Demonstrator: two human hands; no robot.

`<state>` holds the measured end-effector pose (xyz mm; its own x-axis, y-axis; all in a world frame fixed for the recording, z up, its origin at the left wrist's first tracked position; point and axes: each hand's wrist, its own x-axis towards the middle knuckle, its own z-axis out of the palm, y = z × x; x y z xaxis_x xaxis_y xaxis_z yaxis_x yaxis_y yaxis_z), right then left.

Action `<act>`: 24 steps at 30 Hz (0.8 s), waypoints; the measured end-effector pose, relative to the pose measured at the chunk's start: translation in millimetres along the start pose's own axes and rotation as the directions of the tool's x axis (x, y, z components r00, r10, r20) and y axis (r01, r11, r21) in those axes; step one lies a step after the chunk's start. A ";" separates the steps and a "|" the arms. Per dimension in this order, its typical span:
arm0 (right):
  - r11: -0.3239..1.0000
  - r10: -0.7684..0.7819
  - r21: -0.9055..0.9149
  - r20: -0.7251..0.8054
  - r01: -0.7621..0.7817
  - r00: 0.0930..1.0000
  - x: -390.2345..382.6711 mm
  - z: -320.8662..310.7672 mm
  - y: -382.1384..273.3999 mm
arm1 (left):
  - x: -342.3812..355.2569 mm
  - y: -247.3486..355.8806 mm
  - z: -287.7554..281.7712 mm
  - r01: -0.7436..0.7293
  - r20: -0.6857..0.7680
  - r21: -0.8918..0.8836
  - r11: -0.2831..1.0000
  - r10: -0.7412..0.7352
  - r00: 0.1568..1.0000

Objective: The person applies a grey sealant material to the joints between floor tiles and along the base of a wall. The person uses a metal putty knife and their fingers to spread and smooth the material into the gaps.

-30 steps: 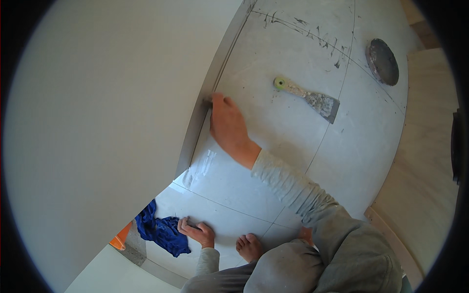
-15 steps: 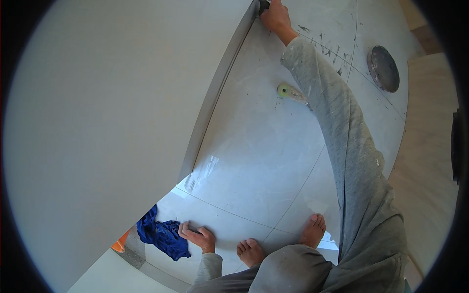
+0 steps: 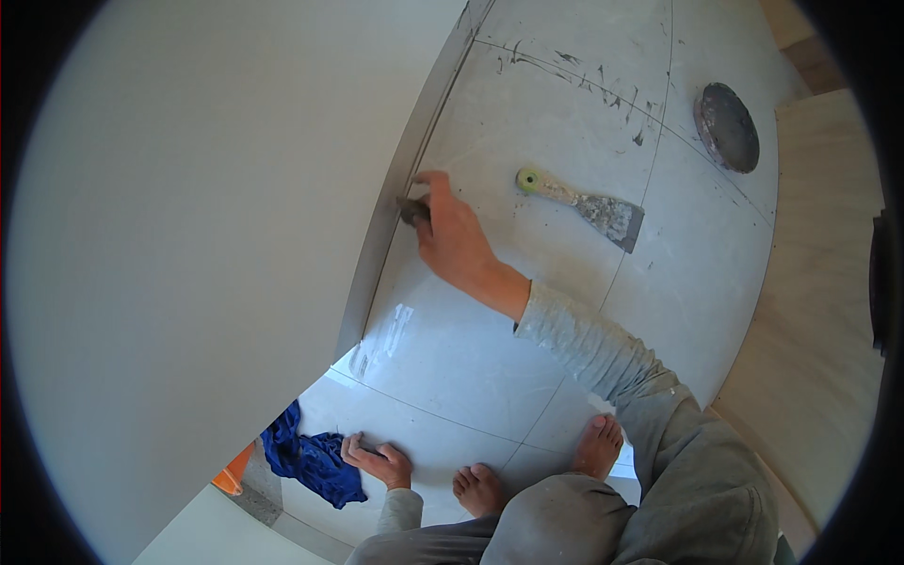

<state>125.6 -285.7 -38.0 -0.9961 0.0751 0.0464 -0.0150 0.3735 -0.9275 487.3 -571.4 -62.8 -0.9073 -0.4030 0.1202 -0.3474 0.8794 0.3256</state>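
Observation:
My right hand (image 3: 452,235) is closed around a small dark object (image 3: 414,212), too unclear to name, against the grey baseboard strip (image 3: 377,268) along the pale wall. To the right of that hand, a crusted scraper with a wide blade (image 3: 603,221) lies on the tiled floor (image 3: 471,377). Low in the view, my left hand (image 3: 381,461) rests on the tiles with curled fingers around something dark that I cannot make out, just beside a crumpled blue cloth (image 3: 311,466).
A dark round lid-like disc (image 3: 725,127) lies at the upper right near a pale wooden panel (image 3: 819,264). Dark smears mark the upper tiles. An orange object (image 3: 231,471) shows at the lower left. My bare feet (image 3: 476,490) are on the floor below.
Between the earlier frames my right hand went far up along the strip, covering part of the scraper with the sleeve; now it is back down near mid-strip. My left hand stays by the cloth.

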 end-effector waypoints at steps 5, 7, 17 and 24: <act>0.984 -0.044 -0.173 -0.415 -0.031 0.909 151.6 -97.1 31.6 | -0.1 3.6 -1.4 -0.006 0.015 0.003 1.000 0.006 1.000; 0.963 -0.052 -0.262 -0.418 -0.065 0.907 215.4 -119.6 61.7 | -0.4 8.2 1.9 0.012 0.012 -0.018 1.000 -0.011 1.000; 0.912 0.009 -0.381 -0.353 -0.153 0.936 210.9 -56.7 64.3 | -0.4 -5.3 -8.0 0.015 0.012 0.040 0.999 -0.015 1.000; 0.915 -0.019 -0.399 -0.168 -0.051 0.986 87.5 -33.9 13.9 | -0.7 8.8 6.0 0.029 0.018 0.003 1.000 -0.029 0.999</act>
<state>41.1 -242.6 -34.2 -0.9669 0.2222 0.1255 0.0713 0.7072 -0.7034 483.5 -561.9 -65.6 -0.9009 -0.4236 0.0941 -0.3742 0.8683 0.3256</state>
